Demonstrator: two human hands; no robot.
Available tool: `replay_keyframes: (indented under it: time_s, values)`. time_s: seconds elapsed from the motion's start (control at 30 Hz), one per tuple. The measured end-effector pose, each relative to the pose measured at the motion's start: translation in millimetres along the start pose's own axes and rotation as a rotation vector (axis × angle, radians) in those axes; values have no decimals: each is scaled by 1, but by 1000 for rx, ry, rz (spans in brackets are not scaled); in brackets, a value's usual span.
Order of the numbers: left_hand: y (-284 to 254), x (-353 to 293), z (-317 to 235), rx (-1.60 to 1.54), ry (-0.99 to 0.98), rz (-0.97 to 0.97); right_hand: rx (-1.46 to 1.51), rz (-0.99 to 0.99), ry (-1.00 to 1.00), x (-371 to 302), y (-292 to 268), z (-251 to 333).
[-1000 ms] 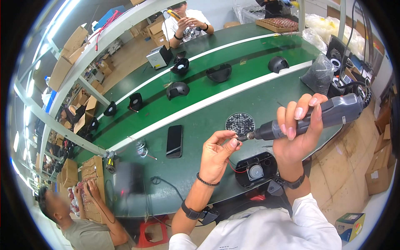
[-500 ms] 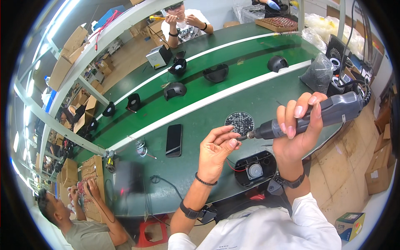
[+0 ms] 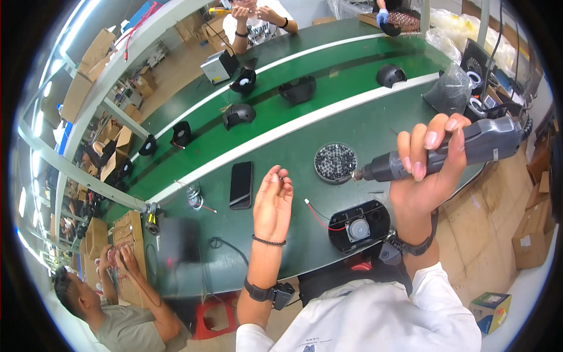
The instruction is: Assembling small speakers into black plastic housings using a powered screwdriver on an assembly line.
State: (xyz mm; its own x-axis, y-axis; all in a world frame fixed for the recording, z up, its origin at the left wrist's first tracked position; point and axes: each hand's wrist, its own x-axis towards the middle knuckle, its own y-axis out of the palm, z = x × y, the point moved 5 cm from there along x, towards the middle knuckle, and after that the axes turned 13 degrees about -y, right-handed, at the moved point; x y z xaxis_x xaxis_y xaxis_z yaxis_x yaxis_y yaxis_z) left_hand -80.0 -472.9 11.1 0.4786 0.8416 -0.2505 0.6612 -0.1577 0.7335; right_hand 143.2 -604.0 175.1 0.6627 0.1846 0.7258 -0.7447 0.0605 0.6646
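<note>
My right hand (image 3: 425, 170) is wrapped round a dark grey electric screwdriver (image 3: 489, 141). Its bit points left, at the right rim of a round dish (image 3: 316, 170) filled with small black screws (image 3: 336, 159). To the left of that dish, my left hand (image 3: 273, 202) is raised with its fingers and thumb drawn together; whatever they may hold is too small or hidden to make out. Below the dish lies an oval black housing (image 3: 380, 220) with a round speaker (image 3: 358, 230) set in it. A red and black lead with a white plug runs from it toward my left hand.
A phone (image 3: 241, 185) lies left of my left hand. Black curved shells (image 3: 297, 90) stand along the green belt (image 3: 346, 88). A filled plastic bag (image 3: 448, 89) sits at the right. One person works across the table, another at lower left; a blue-gloved hand (image 3: 382, 16) is at the far right.
My left hand has moved left, away from the screwdriver bit, and its fingers have closed together. The screwdriver has shifted slightly right. The far gloved hand now holds a black shell on the table.
</note>
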Motion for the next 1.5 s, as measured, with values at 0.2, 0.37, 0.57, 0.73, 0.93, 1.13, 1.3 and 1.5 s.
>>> replay_keyframes:
  time_s: [0.2, 0.37, 0.57, 0.73, 0.93, 1.13, 1.3, 1.5]
  values:
    - [2, -60, 4, 65, 17, 35, -11, 6, 21, -3, -10, 6]
    - [65, -143, 51, 1486, 651, 83, 39, 130, 82, -13, -13, 14]
    - [54, -121, 98, 1860, 640, 17, -85, 174, 202, -33, -22, 18]
    - [47, -110, 103, 1930, 629, -2, -148, 188, 284, -45, -28, 12]
    - [48, -97, 97, 1967, 619, -2, -173, 162, 332, -55, -34, -1]
    - [56, -96, 96, 1954, 621, -6, -166, 162, 366, -63, -36, -11]
    - [63, -93, 92, 2007, 558, 44, -173, 204, 351, -68, -35, -18]
    - [68, -93, 92, 2059, 527, 46, -208, 236, 393, -78, -42, -23]
